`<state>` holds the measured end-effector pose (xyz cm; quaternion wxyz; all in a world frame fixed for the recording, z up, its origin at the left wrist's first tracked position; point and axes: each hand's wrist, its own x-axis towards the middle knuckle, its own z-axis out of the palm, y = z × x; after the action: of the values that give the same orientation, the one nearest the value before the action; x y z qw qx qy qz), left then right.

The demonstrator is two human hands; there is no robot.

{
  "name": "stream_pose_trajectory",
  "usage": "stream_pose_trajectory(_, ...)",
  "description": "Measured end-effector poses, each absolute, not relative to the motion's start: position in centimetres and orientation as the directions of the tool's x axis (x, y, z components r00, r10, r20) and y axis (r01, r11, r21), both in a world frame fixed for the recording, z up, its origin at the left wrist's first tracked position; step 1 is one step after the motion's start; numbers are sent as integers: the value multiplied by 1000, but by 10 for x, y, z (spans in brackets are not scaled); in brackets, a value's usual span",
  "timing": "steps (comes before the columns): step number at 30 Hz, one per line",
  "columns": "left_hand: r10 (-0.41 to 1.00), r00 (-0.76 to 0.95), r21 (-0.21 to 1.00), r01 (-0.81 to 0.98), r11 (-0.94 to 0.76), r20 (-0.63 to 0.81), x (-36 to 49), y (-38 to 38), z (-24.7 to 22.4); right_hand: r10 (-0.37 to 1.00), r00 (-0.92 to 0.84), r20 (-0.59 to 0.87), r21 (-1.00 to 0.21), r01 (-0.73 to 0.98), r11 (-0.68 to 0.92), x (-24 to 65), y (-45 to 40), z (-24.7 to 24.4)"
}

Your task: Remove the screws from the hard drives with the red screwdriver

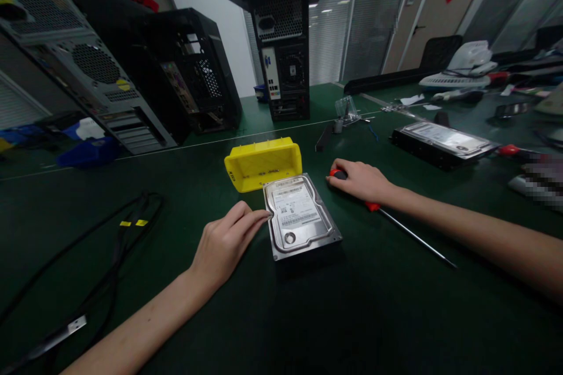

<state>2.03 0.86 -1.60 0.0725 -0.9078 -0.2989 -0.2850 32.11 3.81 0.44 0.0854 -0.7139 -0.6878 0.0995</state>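
Note:
A silver hard drive [299,211] with a white label lies flat on the dark green tabletop in front of me. My left hand [226,237] is closed, its thumb and fingertips pinching the drive's left edge. To the right of the drive, my right hand [363,180] is wrapped over the red and black handle of a screwdriver [417,236]. The screwdriver's long metal shaft points toward the lower right, below my forearm. Just behind the drive, a yellow plastic bin [264,165] lies with its opening facing me. The palm covers much of the screwdriver handle.
Computer cases [285,53] stand at the back and left. A second hard drive [448,140] rests on a black bracket at right, with another red-handled tool beside it. A black cable [116,258] loops across the left. Small metal parts [347,111] sit behind my right hand.

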Motion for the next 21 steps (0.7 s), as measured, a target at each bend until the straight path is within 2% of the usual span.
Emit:
stream_pose_trajectory(6,481,673,-12,589,-808,562,19,9,-16,999,31,-30,-268,963,-38,321,37,5)
stream_pose_trajectory(15,367,746,-237,566,-790,556,16,9,-14,999,30,-19,-271,962,-34,322,38,3)
stream_pose_trajectory(21,223,813,-419,488,-766,538,17,6,-9,999,34,-14,-273,961,-36,322,38,3)
